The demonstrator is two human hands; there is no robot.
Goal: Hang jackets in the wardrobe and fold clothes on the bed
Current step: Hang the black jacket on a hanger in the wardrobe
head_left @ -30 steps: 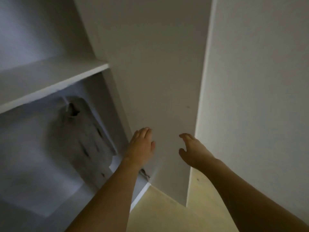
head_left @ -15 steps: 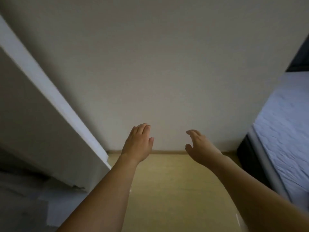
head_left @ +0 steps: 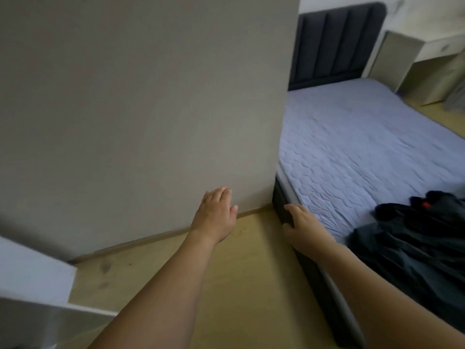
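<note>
— What fills the left of the frame?
— A plain grey wall (head_left: 141, 102), above yellowish wood floor (head_left: 251, 285).
— Upper right?
— A dark padded headboard (head_left: 334, 44), a pale desk (head_left: 412, 59).

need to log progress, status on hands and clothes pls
Left hand open, empty. Right hand open, empty, by the bed frame. Dark clothes heaped unfolded on the bed. Nothing in the way.

Dark clothes (head_left: 412, 238) (crumpled) heaped on the lilac-sheeted bed (head_left: 357, 147).
</note>
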